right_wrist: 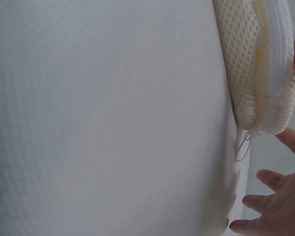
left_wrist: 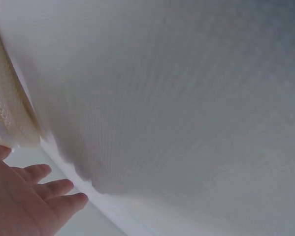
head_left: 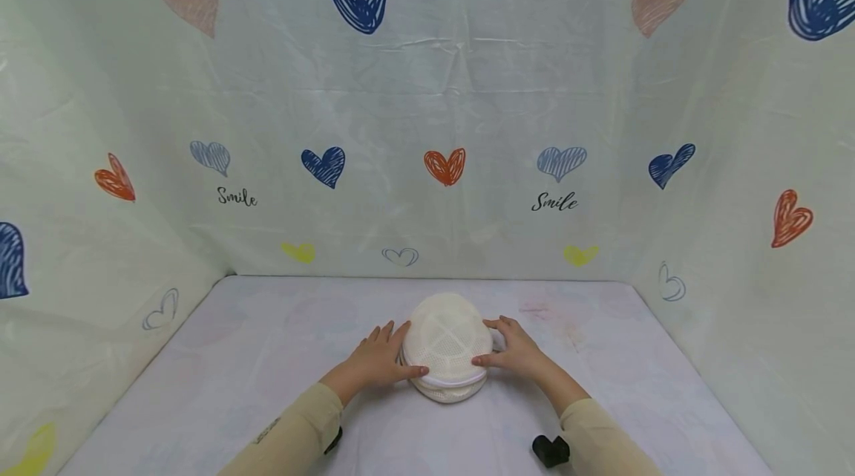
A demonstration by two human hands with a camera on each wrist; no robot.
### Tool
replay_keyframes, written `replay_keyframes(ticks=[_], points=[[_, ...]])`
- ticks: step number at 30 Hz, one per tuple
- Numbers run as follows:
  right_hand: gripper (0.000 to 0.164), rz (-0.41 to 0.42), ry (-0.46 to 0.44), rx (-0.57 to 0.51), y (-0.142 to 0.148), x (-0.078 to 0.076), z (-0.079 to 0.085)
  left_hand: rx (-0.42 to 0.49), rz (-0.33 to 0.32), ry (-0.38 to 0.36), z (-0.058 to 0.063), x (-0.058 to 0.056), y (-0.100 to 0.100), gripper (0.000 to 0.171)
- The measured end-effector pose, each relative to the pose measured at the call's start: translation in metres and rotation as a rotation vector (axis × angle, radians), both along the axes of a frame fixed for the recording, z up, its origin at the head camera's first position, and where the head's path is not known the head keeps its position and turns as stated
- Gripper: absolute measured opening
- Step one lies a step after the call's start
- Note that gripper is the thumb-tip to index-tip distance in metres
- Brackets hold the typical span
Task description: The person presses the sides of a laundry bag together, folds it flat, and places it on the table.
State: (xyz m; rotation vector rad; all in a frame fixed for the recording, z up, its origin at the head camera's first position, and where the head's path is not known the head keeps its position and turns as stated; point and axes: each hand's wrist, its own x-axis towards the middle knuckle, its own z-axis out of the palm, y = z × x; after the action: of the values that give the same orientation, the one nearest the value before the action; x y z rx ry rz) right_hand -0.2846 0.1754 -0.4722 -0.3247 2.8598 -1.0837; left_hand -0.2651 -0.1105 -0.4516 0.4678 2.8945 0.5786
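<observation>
A round cream mesh laundry bag [head_left: 447, 338] lies on the table between both hands. A white zipper [right_wrist: 275, 54] runs around its side, and a small thin loop [right_wrist: 244, 147] hangs from it near the table. From the left, my left hand [head_left: 377, 357] touches the bag's edge with spread, fairly straight fingers, its thumb on the near rim. On the other side, my right hand [head_left: 517, 350] does the same, thumb at the near right rim. In the right wrist view, its other fingers [right_wrist: 273, 179] stand spread apart, away from the mesh.
The table [head_left: 267, 357] has a pale whitish cover with a faint reddish stain [head_left: 537, 310] at the right. A white curtain [head_left: 414, 90] printed with hearts surrounds it at the back and sides. A black heart-shaped piece [head_left: 551, 451] sits beside the right sleeve.
</observation>
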Motion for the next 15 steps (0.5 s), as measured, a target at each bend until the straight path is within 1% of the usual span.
replay_keyframes(ticks=[5, 8, 12, 15], points=[[0.088, 0.001, 0.004, 0.009, 0.0014, -0.0002, 0.0002, -0.002, -0.005, -0.008, 0.002, -0.0006, 0.0008, 0.1], [0.089, -0.002, 0.002, 0.007, 0.002, 0.0003, -0.0008, -0.015, -0.012, 0.0, 0.0021, -0.002, 0.0004, 0.1], [0.091, 0.004, 0.009, -0.021, 0.0015, 0.0029, -0.0002, -0.034, -0.022, 0.021, 0.0034, -0.0035, -0.0018, 0.099], [0.093, 0.008, 0.009, -0.042, 0.0013, 0.005, 0.0009, -0.027, -0.024, 0.025, 0.0045, -0.0035, -0.0039, 0.097]])
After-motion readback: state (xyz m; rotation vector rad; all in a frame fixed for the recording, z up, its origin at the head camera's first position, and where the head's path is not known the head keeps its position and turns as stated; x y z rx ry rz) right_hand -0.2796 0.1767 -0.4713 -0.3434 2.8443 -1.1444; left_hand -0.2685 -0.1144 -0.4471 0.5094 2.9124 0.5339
